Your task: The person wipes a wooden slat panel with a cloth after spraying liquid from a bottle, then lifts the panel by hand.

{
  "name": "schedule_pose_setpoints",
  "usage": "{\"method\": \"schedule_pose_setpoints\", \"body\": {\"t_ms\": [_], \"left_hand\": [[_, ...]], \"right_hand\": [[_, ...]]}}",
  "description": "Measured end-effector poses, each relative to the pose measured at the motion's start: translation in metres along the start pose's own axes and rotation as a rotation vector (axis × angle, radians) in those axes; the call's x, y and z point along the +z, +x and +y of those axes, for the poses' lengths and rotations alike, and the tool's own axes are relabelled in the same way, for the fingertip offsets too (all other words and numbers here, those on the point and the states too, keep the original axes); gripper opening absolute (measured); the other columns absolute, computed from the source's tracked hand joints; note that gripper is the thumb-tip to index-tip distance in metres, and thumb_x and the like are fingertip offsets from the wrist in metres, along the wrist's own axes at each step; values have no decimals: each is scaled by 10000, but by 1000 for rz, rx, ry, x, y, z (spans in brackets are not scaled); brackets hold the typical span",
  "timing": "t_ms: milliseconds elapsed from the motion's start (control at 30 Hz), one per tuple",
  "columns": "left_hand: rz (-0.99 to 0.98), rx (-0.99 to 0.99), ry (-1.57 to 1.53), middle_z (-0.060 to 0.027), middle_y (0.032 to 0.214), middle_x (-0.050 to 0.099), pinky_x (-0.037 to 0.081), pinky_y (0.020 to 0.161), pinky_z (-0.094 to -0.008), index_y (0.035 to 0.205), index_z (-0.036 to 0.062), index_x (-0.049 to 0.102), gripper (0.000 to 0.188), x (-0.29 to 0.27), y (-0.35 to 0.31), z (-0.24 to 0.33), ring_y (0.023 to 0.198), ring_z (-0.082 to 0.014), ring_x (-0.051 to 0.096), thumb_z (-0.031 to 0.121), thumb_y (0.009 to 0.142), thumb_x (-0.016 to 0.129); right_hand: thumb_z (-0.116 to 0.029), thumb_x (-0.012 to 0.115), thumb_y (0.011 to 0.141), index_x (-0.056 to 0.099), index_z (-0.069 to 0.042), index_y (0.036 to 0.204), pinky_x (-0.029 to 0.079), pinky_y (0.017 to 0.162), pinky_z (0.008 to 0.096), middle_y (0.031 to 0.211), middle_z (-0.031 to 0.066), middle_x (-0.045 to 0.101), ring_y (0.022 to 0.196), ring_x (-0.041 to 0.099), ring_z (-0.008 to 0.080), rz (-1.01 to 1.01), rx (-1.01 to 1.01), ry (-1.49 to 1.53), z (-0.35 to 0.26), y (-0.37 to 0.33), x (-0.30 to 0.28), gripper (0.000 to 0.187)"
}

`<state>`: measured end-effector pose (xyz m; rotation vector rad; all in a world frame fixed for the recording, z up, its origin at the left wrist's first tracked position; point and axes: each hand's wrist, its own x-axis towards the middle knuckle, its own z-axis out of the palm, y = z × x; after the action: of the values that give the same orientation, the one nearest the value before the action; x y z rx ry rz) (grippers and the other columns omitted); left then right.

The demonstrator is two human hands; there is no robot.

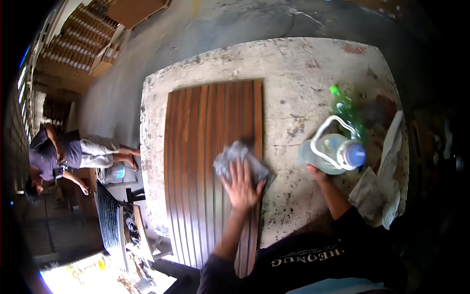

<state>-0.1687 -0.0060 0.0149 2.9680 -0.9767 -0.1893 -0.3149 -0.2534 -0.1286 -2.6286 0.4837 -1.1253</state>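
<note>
A brown wood-grain panel (213, 127) with dark lengthwise grooves lies flat on a worn, pale tabletop. My left hand (242, 188) presses a crumpled grey cloth (237, 154) against the panel near its right edge, fingers outstretched and spread over it. To the right of the panel, my right hand (318, 172) grips a translucent plastic jug (313, 154) low on its side, with some of the fingers hidden by the jug. It has a blue cap (355, 155) and a white loop handle (320, 128), and its cap end points right.
Behind the jug is a green plastic bottle (346, 110) with a bright green cap. White sheets or bags (372, 193) lie along the right of the table (289, 68). Someone (56, 154) stands beyond the left edge, near dark panels (110, 220). Cartons (132, 10) are stacked at the far left.
</note>
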Motion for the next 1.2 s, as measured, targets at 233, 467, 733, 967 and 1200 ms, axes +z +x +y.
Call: {"method": "schedule_pose_setpoints", "body": {"t_ms": [233, 467, 733, 967, 1200], "left_hand": [[231, -89, -175, -115, 1522, 221, 84, 1099, -597, 1449, 91, 277, 808, -37, 184, 16, 1418, -279, 153, 595, 844, 459], [73, -25, -148, -95, 1543, 162, 78, 1105, -585, 1473, 105, 200, 815, 1, 12, -8, 1424, -284, 141, 610, 870, 414], [-135, -259, -163, -159, 1501, 254, 8, 1119, -579, 1427, 116, 339, 756, 22, -210, -12, 1411, -336, 158, 478, 799, 555], [230, -95, -116, -146, 1508, 248, 51, 1075, -640, 1448, 103, 289, 798, 20, -28, -7, 1411, -342, 154, 598, 835, 417], [230, -108, -219, -144, 1517, 234, 35, 1071, -646, 1451, 82, 282, 812, 33, -28, 21, 1414, -330, 152, 600, 838, 405]], "right_hand": [[-453, 648, 819, 509, -14, 1237, 408, 966, 427, 1217, 143, 558, 1119, 529, 295, -35, 288, 858, 74, -51, 46, 622], [-440, 621, 866, 534, 36, 1197, 376, 972, 451, 1200, 186, 553, 1099, 521, 321, -31, 186, 611, 61, -4, 45, 586], [-468, 666, 822, 377, 37, 1332, 336, 1000, 497, 1316, 260, 423, 1187, 429, 387, 259, 214, 315, 83, -32, 75, 773], [-471, 763, 716, 227, -29, 1397, 399, 941, 509, 1333, 263, 372, 1165, 437, 417, 446, -93, 272, 30, 8, 105, 972], [-473, 817, 611, 428, -20, 1242, 442, 864, 463, 1137, 230, 519, 1018, 532, 391, 312, 159, 419, -24, 69, 8, 868]]}}
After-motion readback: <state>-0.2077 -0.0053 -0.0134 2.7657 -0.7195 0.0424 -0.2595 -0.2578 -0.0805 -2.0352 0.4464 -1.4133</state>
